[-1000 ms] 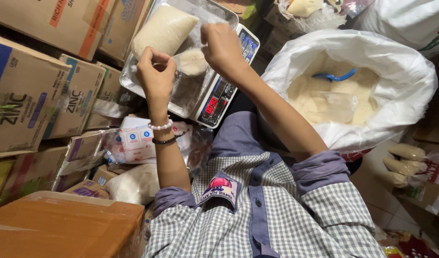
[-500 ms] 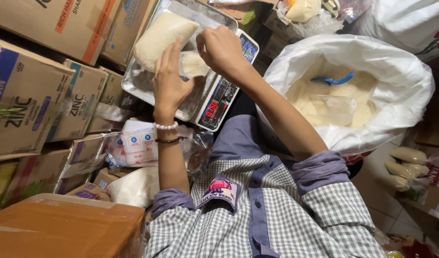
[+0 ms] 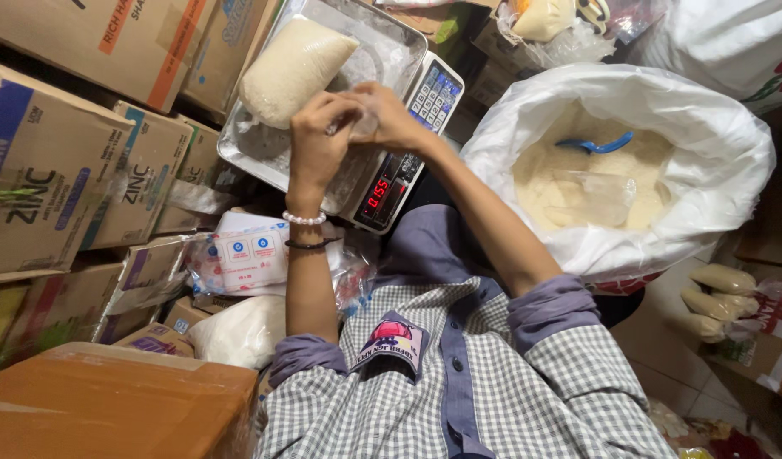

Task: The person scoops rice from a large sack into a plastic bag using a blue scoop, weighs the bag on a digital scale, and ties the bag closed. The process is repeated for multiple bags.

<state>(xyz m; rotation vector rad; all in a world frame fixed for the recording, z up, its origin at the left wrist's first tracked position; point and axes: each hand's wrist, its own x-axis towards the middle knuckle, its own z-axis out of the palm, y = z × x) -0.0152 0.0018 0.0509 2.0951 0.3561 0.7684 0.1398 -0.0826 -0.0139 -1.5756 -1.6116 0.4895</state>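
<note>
Both hands meet over the near edge of the scale's steel tray [image 3: 238, 149]. The left hand [image 3: 318, 140] and the right hand [image 3: 391, 119] pinch a small clear plastic bag [image 3: 363, 119] between their fingertips, fingers curled tight around its top; the bag is so thin and so hidden by the fingers that I cannot tell what, if anything, it holds. It hangs just above the tray, not resting on it as far as I can see. Toward the tray's far corner lies a filled bag of white grain [image 3: 293, 68], tilted, apart from the hands. The scale's keypad and red display [image 3: 382, 194] sit at the tray's right edge. To the right, well apart, a big white sack [image 3: 731, 161] stands open with a blue scoop [image 3: 603, 144] lying on the grain. Cardboard boxes [image 3: 51, 170] crowd the left side
</note>
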